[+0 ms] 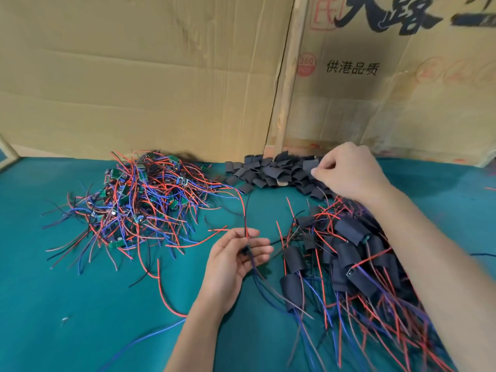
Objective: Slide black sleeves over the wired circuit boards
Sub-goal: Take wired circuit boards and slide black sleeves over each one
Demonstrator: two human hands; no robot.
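Forearms come in from the bottom edge, and the left hand (pixel 236 260) sits closest, palm up over the teal cloth table (pixel 80 304). It's loosely curled around one small wired circuit board (pixel 245 249), with red and black leads running up past the fingers and blue ones trailing down toward the wrist, so the board's long axis runs roughly away from the camera.

Further back, the right hand (pixel 346 174) is reaching into the heap of loose flat black sleeves (pixel 271 170) against the brown cardboard wall (pixel 161 76). Thumb and forefinger look pinched on one sleeve, though it's hard to pick that piece out of the pile. That sleeve is up and to the right of the held board, well apart, so I'd guess it has to come back toward the left hand and go on along the wires.

Counts: one board in hand, way too many to count in the tangled pile of bare green boards with red and blue wires (pixel 139 200) on the left, plus dozens in the finished sleeved pile (pixel 354 261) under the right arm.
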